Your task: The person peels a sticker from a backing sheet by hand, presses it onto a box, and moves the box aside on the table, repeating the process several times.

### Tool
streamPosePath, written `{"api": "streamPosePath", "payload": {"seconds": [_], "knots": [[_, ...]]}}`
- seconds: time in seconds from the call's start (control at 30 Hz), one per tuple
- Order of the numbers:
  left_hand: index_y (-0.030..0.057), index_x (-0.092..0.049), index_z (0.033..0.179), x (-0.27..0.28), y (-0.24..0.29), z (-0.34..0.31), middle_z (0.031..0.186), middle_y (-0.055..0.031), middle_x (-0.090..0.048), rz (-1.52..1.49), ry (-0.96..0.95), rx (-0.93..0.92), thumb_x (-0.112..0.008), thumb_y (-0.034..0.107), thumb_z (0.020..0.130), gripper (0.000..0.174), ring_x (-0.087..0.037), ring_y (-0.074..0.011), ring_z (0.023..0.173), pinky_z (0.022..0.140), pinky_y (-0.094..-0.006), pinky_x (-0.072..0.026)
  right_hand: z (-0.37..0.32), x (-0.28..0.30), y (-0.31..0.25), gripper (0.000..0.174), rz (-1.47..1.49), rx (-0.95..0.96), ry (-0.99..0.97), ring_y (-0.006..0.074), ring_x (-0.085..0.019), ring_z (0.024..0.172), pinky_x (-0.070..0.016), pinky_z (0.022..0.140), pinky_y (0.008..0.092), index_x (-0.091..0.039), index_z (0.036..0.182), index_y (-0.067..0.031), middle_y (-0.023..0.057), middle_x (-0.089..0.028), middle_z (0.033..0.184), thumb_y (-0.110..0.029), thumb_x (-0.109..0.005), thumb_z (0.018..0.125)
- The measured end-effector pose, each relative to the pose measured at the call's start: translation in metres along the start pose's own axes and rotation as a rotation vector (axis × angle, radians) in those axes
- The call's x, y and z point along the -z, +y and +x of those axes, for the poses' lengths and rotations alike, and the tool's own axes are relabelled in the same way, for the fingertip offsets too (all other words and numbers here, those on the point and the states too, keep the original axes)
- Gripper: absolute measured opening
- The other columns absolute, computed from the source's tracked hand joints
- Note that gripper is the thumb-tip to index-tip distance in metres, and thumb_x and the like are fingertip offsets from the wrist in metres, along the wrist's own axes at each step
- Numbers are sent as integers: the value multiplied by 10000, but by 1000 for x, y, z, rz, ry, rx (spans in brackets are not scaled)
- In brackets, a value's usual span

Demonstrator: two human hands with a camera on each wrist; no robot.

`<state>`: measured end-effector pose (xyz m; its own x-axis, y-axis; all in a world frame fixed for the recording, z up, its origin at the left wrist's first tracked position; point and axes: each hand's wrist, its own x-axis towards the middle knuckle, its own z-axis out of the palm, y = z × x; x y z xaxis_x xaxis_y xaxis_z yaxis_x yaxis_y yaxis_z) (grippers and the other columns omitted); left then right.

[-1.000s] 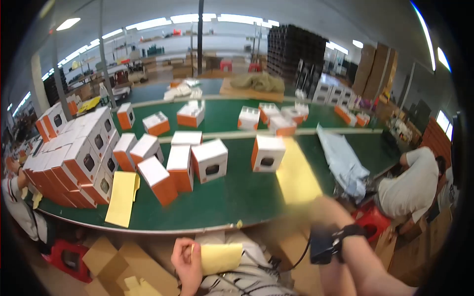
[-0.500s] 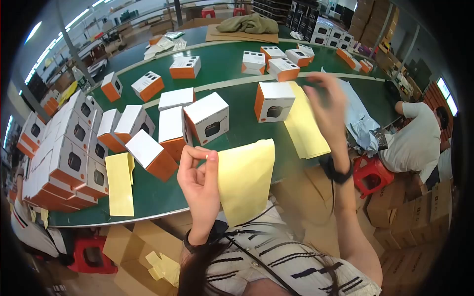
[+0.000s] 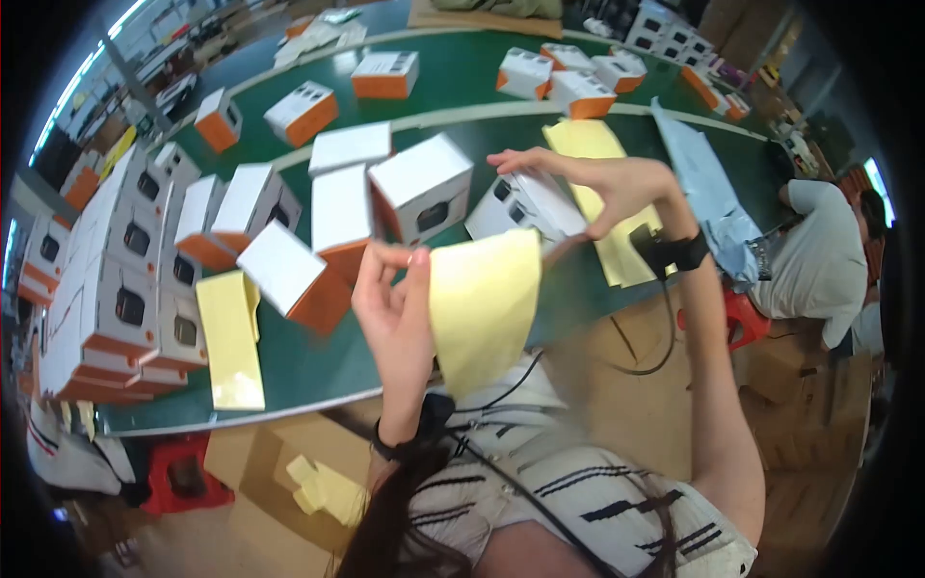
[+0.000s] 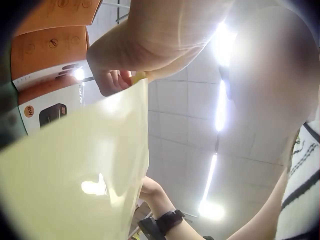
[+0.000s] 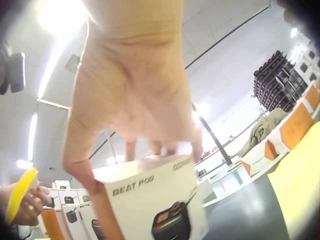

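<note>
In the head view my left hand [image 3: 395, 303] pinches a pale yellow envelope [image 3: 485, 313] by its upper corner, in front of my chest. The envelope hangs down, and its glossy face fills much of the left wrist view. My right hand [image 3: 617, 188] grips a white and orange product box [image 3: 525, 207] from above, thumb on one side and fingers over the far side. That box is tilted, just beyond the envelope. Close up in the right wrist view, the box front [image 5: 150, 210] reads "BEAT POD" beside a picture of a dark device.
More yellow envelopes [image 3: 617, 241] lie right of the held box, near a grey plastic bag [image 3: 713, 202]. Loose boxes [image 3: 279, 265] stand to the left beside a tall stack [image 3: 125, 279]. An open carton [image 3: 241, 477] sits below the table edge. Another person [image 3: 819, 255] sits at right.
My left hand has raised the envelope from my lap to chest height. My right hand has swung over to the box, taken hold of it and tilted it. The head view has tipped downward.
</note>
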<state>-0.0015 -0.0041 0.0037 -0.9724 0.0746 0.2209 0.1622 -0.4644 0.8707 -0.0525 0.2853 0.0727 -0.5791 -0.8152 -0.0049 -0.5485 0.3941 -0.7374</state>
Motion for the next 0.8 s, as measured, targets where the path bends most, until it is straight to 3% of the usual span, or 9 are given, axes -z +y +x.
{"api": "streamPosePath", "payload": {"seconds": [0.13, 0.27, 0.4, 0.43, 0.47, 0.53, 0.6, 0.67, 0.8], "knots": [[44, -490, 850, -3, 17, 2, 793, -7, -596, -63, 31, -37, -570, 55, 970, 144, -503, -13, 675, 593, -174, -381, 22, -16, -31, 981, -142, 38, -289, 356, -160, 1476, -160, 1185, 445, -190, 1521, -18, 200, -141, 1603, -16, -657, 658], [20, -454, 877, 4, 22, 0, 843, -10, -540, -84, 7, -108, -560, 18, 967, 139, -522, -5, 674, 580, -160, -392, 17, -33, -59, 824, -377, -168, -163, 389, -284, 1421, -145, 1178, 524, -325, 1476, -11, 193, -227, 1581, 84, -554, 690], [26, -458, 857, -3, 29, 0, 813, 0, -536, -38, 22, -164, -556, 15, 969, 149, -500, 3, 667, 577, -156, -380, -10, -27, -52, 712, -313, -99, -65, 365, -307, 1424, -124, 1177, 543, -370, 1461, -21, 137, -249, 1587, 49, -525, 770], [32, -472, 849, -5, 32, -1, 800, -3, -554, -46, 7, -170, -559, 32, 970, 150, -481, -2, 661, 580, -161, -363, -14, -23, -59, 675, -252, -93, 13, 339, -309, 1433, -112, 1182, 523, -366, 1465, -15, 163, -341, 1542, -58, -558, 820], [37, -485, 841, -9, 33, -2, 787, -5, -573, -57, -5, -178, -562, 50, 972, 152, -462, -8, 655, 583, -166, -347, -18, -18, -74, 656, -354, -118, 155, 317, -376, 1401, -193, 1166, 504, -362, 1461, 15, 197, -444, 1468, -162, -567, 863], [37, -475, 837, -18, 34, -2, 778, 0, -561, -48, -6, -211, -557, 48, 974, 160, -447, -5, 652, 581, -165, -335, -9, -44, -89, 664, -11, -67, 722, 304, -476, 1324, -327, 1108, 468, -365, 1445, 49, 235, -509, 1391, -276, -571, 903], [37, -465, 833, -25, 34, -4, 769, 6, -549, -28, -11, -220, -552, 47, 976, 168, -431, -2, 648, 579, -164, -323, 14, -74, -98, 782, 282, 149, 886, 259, -600, 1153, -472, 960, 377, -283, 1492, -30, 201, -619, 1242, -209, -700, 855], [19, -433, 853, -32, 33, -3, 786, 7, -484, -197, -46, -226, -526, 16, 983, 160, -450, 6, 670, 578, -159, -368, 31, -105, -106, 865, 382, 137, 937, 215, -638, 1065, -501, 907, 340, -236, 1494, -47, 184, -645, 1178, -106, -754, 804], [16, -431, 841, -40, 39, -9, 753, 5, -487, -57, -80, -305, -538, 8, 973, 170, -439, -4, 635, 539, -166, -367, 38, -134, -110, 789, 571, 12, 1185, 152, -657, 970, -526, 816, 258, -310, 1438, -46, 115, -673, 1072, 12, -740, 779]]}}
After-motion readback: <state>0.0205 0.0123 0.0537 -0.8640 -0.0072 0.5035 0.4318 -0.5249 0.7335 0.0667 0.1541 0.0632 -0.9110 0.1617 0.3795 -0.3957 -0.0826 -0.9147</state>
